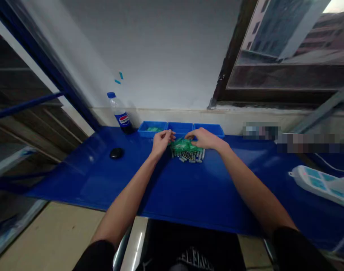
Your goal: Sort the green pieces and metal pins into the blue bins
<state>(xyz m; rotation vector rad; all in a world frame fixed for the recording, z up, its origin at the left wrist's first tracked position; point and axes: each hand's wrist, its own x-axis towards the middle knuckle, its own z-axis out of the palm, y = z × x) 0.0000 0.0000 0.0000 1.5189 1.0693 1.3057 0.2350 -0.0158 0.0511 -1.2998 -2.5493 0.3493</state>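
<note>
A heap of translucent green plastic pieces (181, 146) lies on the blue table. Along its near side are several small silvery cylinders with thin leads (192, 156), like capacitors. At the heap's left edge is my left hand (160, 143), its thumb and fingers drawn together; anything between the tips is too small to make out. My right hand (205, 138) reaches over the heap from the right, fingers bent, with a gap between thumb and forefinger. Just behind both hands stand three joined blue trays: the left tray (142, 133) has green pieces inside, beside the middle tray (181, 126) and right tray (218, 131).
On the blue table (185, 199), a cola bottle (121, 114) stands at the back left near a black computer mouse (116, 153). A white compartment box (310, 184) lies at the right. Behind the table are a wall and a window (287, 77).
</note>
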